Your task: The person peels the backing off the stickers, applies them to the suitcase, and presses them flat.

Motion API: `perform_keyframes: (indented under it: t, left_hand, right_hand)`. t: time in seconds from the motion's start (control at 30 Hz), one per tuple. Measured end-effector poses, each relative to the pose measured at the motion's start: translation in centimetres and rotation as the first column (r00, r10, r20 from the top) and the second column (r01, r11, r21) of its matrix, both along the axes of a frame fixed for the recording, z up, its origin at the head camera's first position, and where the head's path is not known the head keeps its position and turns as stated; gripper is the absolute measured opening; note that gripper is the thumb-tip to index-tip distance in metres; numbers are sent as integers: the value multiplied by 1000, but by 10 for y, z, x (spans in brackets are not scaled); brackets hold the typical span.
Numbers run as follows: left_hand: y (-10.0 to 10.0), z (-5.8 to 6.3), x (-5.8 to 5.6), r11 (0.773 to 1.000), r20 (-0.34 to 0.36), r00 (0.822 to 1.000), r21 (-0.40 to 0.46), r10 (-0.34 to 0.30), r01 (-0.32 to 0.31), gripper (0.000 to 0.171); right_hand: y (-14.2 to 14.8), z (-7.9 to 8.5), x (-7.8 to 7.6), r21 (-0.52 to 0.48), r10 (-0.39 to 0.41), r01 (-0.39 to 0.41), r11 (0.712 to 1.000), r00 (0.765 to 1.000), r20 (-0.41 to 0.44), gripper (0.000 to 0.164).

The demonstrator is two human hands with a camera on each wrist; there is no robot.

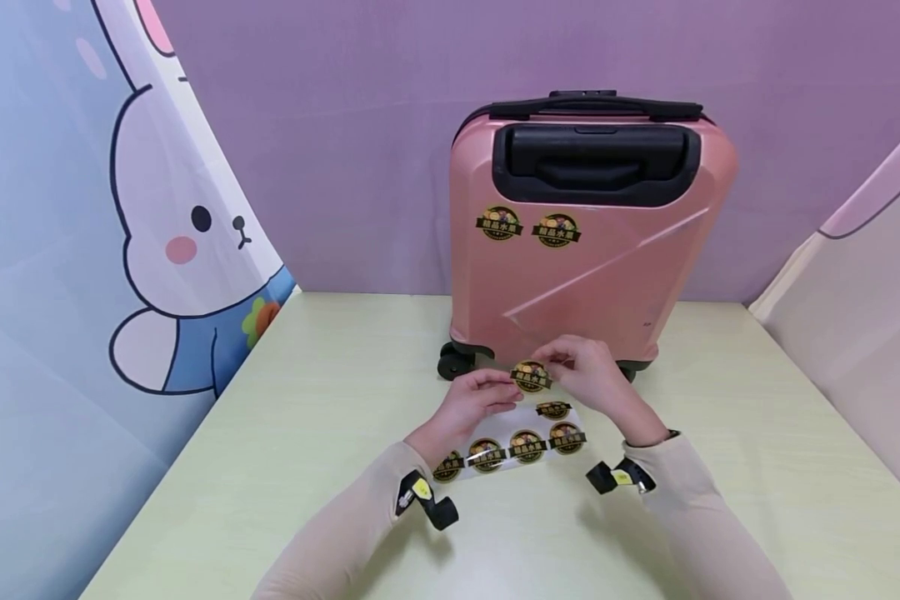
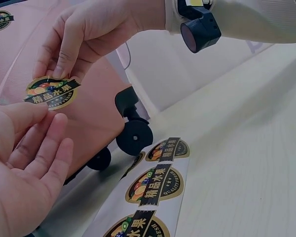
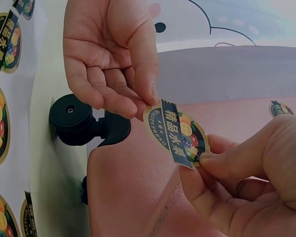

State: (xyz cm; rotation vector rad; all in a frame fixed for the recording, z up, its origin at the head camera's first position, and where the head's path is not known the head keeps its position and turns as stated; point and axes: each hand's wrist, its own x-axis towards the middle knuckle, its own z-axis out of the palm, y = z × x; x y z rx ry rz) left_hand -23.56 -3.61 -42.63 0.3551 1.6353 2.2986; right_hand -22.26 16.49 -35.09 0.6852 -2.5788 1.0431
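Note:
A round black-and-gold fruit sticker (image 1: 531, 377) is held up between both hands, off its backing. My left hand (image 1: 480, 402) pinches its left edge between thumb and finger. On the opposite edge, my right hand (image 1: 587, 371) pinches it the same way, as the right wrist view shows with the sticker (image 3: 175, 133) close up. Below lies a white sticker sheet (image 1: 506, 423) on the table, bearing several matching stickers; my left hand and wrist cover part of it. Behind the hands stands a pink suitcase (image 1: 570, 292), with two such stickers side by side on its upper front.
The suitcase has a black handle recess (image 1: 596, 162) and black wheels (image 1: 456, 362) resting on the pale table (image 1: 330, 375). A purple backdrop (image 1: 345, 150) rises behind it. A rabbit-printed cloth (image 1: 172, 192) hangs at the left, and a pale cloth (image 1: 862, 308) at the right.

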Motion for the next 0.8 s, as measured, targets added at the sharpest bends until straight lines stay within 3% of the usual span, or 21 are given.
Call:
perform_keyframes:
  t: [0.3, 0.57, 0.8]
  left_hand:
    - [1, 2, 1, 999, 5, 1000, 31, 28, -29, 15]
    - [3, 6, 4, 993, 29, 999, 109, 39, -41, 27]
    - [4, 9, 5, 989, 21, 999, 138, 49, -51, 28]
  right_hand:
    - [0, 2, -1, -43, 8, -8, 999, 1000, 16, 22]
    - [-1, 9, 0, -94, 4, 3, 996, 997, 76, 28]
    - [1, 12, -1, -105, 25, -19, 994, 998, 54, 28]
